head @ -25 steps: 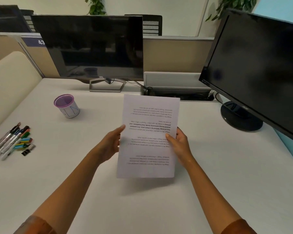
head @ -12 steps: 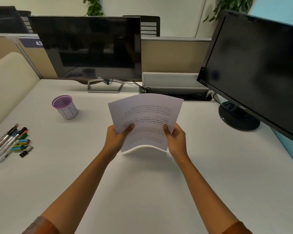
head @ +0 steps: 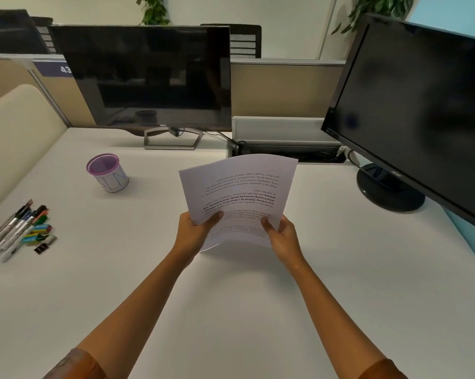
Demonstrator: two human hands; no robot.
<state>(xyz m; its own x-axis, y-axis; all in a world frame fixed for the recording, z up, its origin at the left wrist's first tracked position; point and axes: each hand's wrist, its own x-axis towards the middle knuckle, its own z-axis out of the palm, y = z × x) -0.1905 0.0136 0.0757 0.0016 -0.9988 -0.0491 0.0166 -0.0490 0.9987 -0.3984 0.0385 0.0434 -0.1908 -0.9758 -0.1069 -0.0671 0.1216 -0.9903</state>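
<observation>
A white printed sheet of paper (head: pixel 239 192) is held above the white desk (head: pixel 231 310), its text upside down to me and its far end bowed upward. My left hand (head: pixel 194 232) pinches the sheet's left edge near the bottom, thumb on top. At the right edge, my right hand (head: pixel 281 237) pinches it the same way. The paper's near end curls down between the two hands.
A purple-rimmed mesh pen cup (head: pixel 107 172) stands at left. Several pens, markers and clips (head: pixel 20 228) lie near the left edge. A dark monitor (head: pixel 146 75) stands behind, another monitor (head: pixel 422 105) at right, with a cable tray (head: pixel 282 144) between them.
The sheet went from flat and upright in my hands to bowed and tilted away. Both hands slid down toward its near end and moved slightly forward.
</observation>
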